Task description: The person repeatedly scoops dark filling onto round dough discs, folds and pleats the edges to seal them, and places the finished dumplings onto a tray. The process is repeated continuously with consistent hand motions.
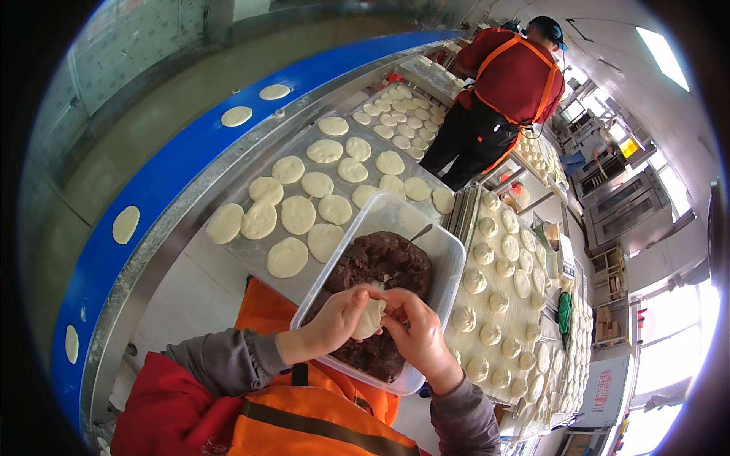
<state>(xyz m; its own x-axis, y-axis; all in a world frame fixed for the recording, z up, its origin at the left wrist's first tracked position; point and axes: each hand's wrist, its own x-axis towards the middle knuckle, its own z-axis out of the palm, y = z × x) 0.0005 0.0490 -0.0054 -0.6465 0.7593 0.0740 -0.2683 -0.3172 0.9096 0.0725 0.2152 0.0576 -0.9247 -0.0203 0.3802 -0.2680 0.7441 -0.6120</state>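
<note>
Above a clear plastic tub (456,268) of dark brown filling (393,256), my left hand (333,319) cups a partly gathered dough bun (369,319). The thumb and fingers of my right hand (419,330) pinch the bun's pleated edge from the other side. A spoon handle (421,232) sticks up from the filling. Beyond the tub, flat dough rounds (297,215) lie on a metal tray (245,251). Pleated buns (475,280) stand in rows on a board to the right, with smoother oval pieces (510,247) among them.
A blue conveyor belt (171,165) carrying scattered dough rounds curves along the left behind a metal rail. Farther off, a person in a red top (513,74) stands by another tray of rounds (399,119). Stacked trays, racks and ovens (627,199) fill the right side.
</note>
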